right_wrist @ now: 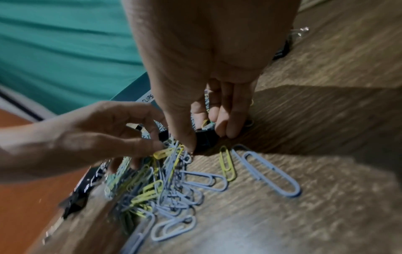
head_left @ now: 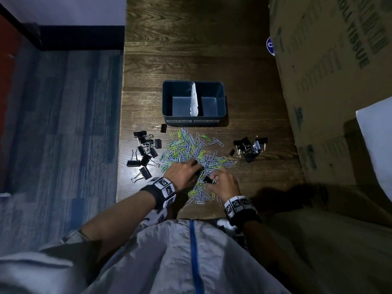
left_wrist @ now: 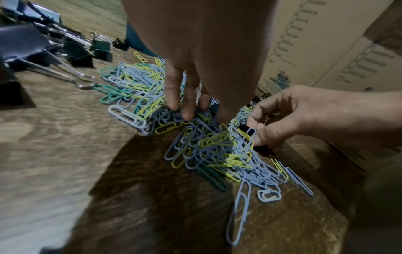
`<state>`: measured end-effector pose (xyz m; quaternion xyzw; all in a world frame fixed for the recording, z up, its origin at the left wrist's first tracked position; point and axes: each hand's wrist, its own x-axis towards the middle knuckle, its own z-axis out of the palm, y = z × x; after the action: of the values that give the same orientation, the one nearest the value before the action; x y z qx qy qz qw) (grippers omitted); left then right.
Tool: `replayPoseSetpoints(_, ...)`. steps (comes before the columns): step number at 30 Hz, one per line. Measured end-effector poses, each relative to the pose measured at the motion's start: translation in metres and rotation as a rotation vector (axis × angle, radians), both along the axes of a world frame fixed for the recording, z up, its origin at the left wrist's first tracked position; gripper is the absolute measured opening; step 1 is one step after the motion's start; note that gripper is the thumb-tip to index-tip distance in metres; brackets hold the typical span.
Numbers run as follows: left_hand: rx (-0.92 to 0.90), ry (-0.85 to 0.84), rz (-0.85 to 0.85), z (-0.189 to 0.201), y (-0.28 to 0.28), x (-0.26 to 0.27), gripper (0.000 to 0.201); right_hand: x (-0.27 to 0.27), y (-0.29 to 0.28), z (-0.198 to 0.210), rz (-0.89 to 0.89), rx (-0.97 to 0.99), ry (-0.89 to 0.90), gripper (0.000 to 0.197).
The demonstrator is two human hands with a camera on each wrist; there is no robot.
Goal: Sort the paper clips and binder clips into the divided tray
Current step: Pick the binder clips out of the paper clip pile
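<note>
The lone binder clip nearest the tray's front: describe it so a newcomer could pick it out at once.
Start at the blue divided tray on the wooden table. Just before its front left corner, near the "PAPER CLIPS" label, lies one small black binder clip. It lies apart, between the tray and the left cluster of binder clips, silver handles pointing left.

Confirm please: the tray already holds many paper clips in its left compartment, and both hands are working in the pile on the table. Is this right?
Not quite. In the head view both compartments of the tray look empty, with only a white divider between them. The paper clips still lie in the pile on the table. The rest holds: the left hand and right hand are both in that pile.
</note>
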<state>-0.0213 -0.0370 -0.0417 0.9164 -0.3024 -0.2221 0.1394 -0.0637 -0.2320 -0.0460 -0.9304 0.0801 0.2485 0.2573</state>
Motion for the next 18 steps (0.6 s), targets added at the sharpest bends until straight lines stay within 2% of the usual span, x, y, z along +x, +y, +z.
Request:
replayPoseSetpoints(7, 0.023, 0.001, 0.079, 0.01, -0.022, 0.001, 0.026, 0.006, -0.002, 0.005, -0.114, 0.089, 0.024, 0.024)
replayPoseSetpoints(11, -0.102, 0.046, 0.219, 0.009, -0.015, -0.001, 0.026, 0.018, -0.013, 0.01, -0.19, 0.189, 0.132, 0.019)
replayPoseSetpoints(15, -0.233, 0.061, 0.307, 0.015, -0.003, 0.006, 0.016, 0.032, -0.031, 0.019, -0.189, 0.31, 0.156, 0.032)
replayPoseSetpoints(16, -0.251, 0.071, 0.311, 0.017, 0.001, 0.008, 0.015, 0.036, -0.033, 0.025, -0.213, 0.355, 0.158, 0.031)
replayPoseSetpoints(18, -0.284, 0.063, 0.292, 0.021, 0.01, 0.012, 0.015, 0.043, -0.035, 0.035, -0.264, 0.419, 0.153, 0.017)
